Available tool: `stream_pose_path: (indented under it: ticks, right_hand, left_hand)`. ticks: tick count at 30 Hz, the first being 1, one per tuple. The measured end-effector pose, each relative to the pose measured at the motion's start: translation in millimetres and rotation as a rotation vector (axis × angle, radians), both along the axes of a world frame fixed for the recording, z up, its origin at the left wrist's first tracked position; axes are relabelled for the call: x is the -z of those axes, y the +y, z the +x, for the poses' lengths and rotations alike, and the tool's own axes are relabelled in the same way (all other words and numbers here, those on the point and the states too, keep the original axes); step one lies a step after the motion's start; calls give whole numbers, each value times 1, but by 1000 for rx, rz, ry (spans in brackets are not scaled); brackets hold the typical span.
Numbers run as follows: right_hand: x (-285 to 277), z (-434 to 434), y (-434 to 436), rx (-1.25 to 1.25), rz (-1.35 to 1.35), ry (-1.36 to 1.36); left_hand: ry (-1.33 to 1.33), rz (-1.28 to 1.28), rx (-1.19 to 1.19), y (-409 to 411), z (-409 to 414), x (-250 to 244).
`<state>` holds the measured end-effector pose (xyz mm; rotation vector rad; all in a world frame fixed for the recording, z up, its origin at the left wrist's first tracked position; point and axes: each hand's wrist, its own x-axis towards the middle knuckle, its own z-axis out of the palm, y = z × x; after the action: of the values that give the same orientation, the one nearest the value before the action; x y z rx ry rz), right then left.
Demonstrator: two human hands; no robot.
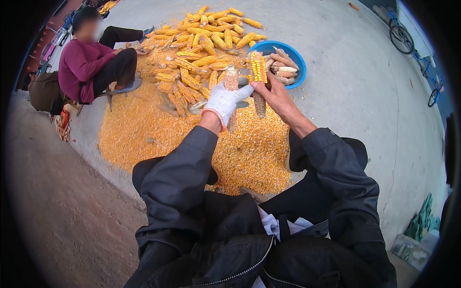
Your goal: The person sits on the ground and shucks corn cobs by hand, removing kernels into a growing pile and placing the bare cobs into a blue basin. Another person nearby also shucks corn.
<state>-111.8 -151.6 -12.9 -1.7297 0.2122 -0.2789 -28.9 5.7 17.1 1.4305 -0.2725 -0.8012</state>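
My left hand [222, 103] wears a white knit glove with an orange-edged cuff and grips a stripped corn cob [231, 79], which stands almost upright. Close beside it, my bare right hand [279, 94] holds a partly shelled corn ear [258, 68]. Yellow kernels remain on that ear's upper part, while its lower end is bare. The two cobs are side by side; whether they touch cannot be made out. Beneath both hands spreads a thick layer of loose corn kernels [252, 154], reaching between my feet.
Unshelled corn ears [209, 32] lie heaped ahead. Right of them stands a blue basin [303, 73] containing stripped cobs [286, 68]. A seated person [81, 63] in a purple top is at left. Bicycles [401, 39] stand far right; a box [408, 250] with green cloth [421, 217] lies lower right.
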Motion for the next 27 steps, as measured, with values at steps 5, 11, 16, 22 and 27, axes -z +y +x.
stream_pose_path:
  ticks: [5,11,16,22,27]
  right_hand:
    - [-13,-9,7,-16,32,151]
    - [-1,-10,11,37,-341,143]
    - [-4,-10,17,-36,-187,152]
    - [2,-14,14,-247,291,366]
    - [1,-18,13,-159,-150,264]
  left_hand:
    - [248,-314,-144,-5,8,9]
    - [460,-535,-120,-7,20,24]
    - [520,-516,-170,0,23,18]
    - [564,-574,-148,3,30,21]
    - [514,-537,-155,3,27,15]
